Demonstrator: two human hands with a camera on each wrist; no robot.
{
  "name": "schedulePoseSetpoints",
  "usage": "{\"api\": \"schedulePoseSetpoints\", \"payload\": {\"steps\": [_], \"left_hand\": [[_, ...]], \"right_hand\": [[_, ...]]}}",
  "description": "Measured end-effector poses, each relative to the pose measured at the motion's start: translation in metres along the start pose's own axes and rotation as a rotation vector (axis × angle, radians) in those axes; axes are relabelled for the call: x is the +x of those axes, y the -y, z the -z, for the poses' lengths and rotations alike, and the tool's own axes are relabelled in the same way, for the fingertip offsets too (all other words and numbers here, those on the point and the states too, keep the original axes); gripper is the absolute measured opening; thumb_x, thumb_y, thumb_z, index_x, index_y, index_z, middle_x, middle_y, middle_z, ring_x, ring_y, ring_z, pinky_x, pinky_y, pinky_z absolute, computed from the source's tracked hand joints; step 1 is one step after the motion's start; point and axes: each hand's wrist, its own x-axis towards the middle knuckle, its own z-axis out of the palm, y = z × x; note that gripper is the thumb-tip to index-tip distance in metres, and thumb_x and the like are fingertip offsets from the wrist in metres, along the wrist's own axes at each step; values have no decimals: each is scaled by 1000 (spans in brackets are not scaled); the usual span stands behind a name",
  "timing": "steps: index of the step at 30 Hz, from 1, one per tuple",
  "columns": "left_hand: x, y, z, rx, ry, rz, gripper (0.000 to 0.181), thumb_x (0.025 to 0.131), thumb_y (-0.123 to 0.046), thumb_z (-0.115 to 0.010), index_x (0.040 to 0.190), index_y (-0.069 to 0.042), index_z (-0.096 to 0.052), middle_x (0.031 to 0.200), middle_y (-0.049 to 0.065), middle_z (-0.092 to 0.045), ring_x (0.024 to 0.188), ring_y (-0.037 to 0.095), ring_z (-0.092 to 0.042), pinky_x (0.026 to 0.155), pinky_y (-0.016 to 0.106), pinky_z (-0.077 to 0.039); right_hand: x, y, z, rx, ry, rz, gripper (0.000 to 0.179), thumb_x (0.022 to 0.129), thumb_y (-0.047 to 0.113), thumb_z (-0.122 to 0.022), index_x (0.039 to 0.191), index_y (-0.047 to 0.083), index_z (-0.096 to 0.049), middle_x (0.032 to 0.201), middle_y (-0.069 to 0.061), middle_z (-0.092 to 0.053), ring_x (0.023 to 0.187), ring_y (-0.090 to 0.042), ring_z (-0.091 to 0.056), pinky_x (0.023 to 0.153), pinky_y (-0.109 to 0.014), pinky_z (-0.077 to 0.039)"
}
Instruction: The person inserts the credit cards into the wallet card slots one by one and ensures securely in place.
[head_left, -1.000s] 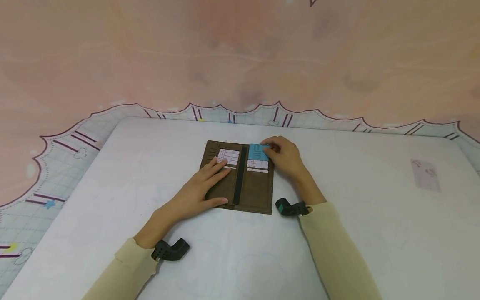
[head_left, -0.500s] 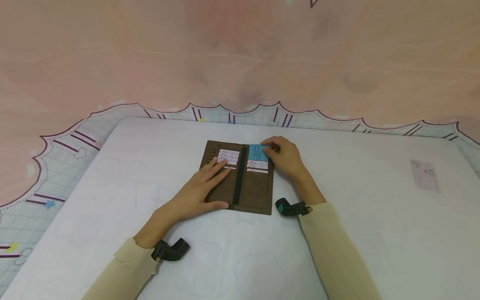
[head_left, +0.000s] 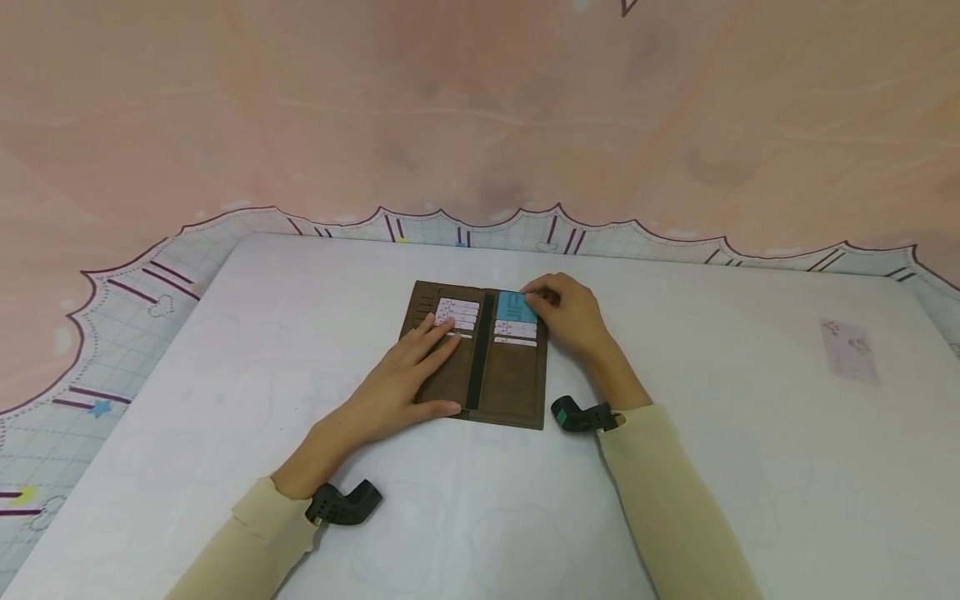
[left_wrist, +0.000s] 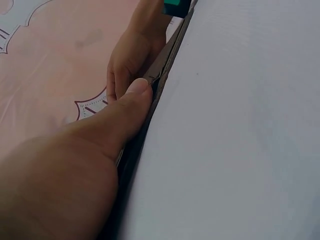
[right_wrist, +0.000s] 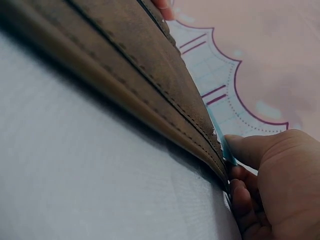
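A brown wallet [head_left: 513, 383] lies unfolded on the white table, with a dark strip down its middle. White cards [head_left: 459, 310] with a pinkish print fill slots on its left side. On the right side a blue card [head_left: 513, 307] sticks out above more white cards. My right hand [head_left: 572, 312] pinches the blue card at its upper right corner; in the right wrist view the thumb lies on the blue card [right_wrist: 227, 150]. My left hand [head_left: 397, 379] rests spread on the wallet's left half, its thumb at the lower edge near the fold.
A pale card [head_left: 849, 350] with a pinkish print lies far off on the right of the white table [head_left: 712, 467]. Behind the table hangs a pink cloth [head_left: 480, 108] with a scalloped border. Each wrist wears a black camera mount [head_left: 347, 502].
The blue card has slid slightly down into its slot, with my right hand staying at its corner. My left thumb has shifted a little to the right.
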Motion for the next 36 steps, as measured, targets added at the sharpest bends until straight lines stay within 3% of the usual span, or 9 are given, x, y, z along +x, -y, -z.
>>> {"api": "schedulePoseSetpoints", "payload": {"steps": [11, 22, 36], "left_hand": [[3, -5, -2, 2, -43, 7, 86, 89, -56, -58, 149, -2, -29, 158, 10, -18, 145, 30, -5, 115, 50, -13], [1, -2, -5, -12, -55, 3, 90, 89, -68, -42, 149, -2, -30, 157, 11, -20, 145, 29, -6, 115, 49, -12], [2, -4, -3, -21, -45, 18, 85, 89, -55, -59, 149, -3, -30, 157, 9, -20, 145, 29, -5, 115, 50, -14]], "right_hand": [[1, 0, -1, -24, -15, 22, 20, 94, 16, -62, 109, 8, -71, 102, -10, -57, 91, -25, -50, 80, -39, -43], [0, 0, -3, -5, -24, 48, 17, 93, 18, -64, 104, 8, -73, 102, -9, -59, 91, -24, -52, 80, -39, -43], [1, -2, -2, 8, -4, 84, 13, 88, 19, -71, 95, 8, -75, 100, -7, -60, 89, -23, -54, 77, -36, -45]]}}
